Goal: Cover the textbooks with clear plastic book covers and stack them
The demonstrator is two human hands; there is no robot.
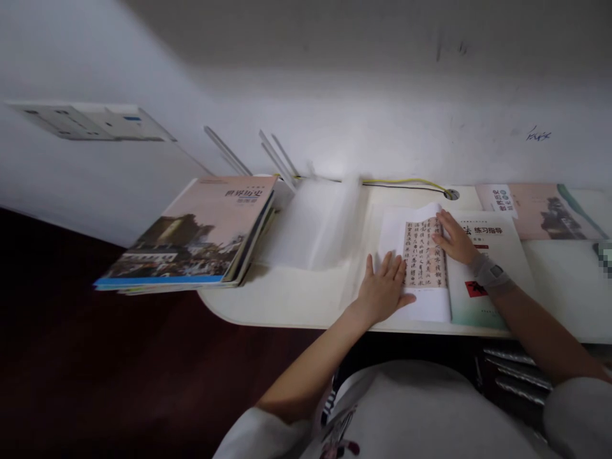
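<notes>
On the white desk a page printed with columns of brush calligraphy lies beside a pale green booklet cover with Chinese print and a red square. My left hand rests flat on the left part of the calligraphy page, its fingers spread. My right hand lies with its fingers stretched over the upper right of that page, its wrist over the green cover. Neither hand grips anything. To the left of my left hand lies a clear plastic sheet, partly see-through.
A stack of books topped by a pink history book overhangs the desk's left end. Another pink book lies at the back right. A yellow cable runs along the wall to a round desk hole. Sockets are on the wall.
</notes>
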